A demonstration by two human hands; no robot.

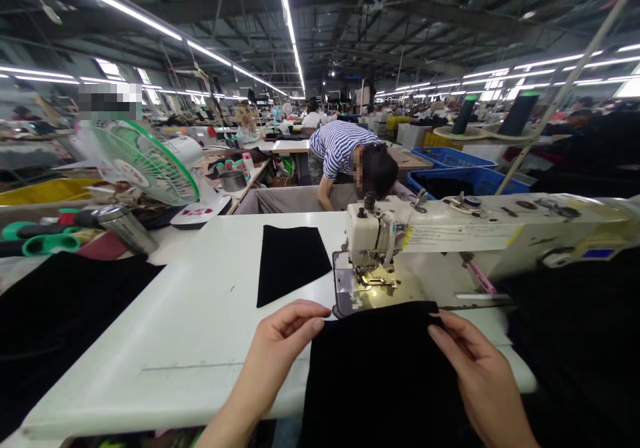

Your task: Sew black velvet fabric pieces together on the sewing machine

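At the bottom centre of the frame, the left hand (280, 345) and right hand (477, 375) pinch the top corners of a black fabric panel (380, 375), which lies on the white sewing table (165, 348) just in front of the industrial sewing machine (370, 235).

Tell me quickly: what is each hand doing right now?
Left hand: closed, pinching the black fabric piece at its edge.
Right hand: closed, pinching its other corner.
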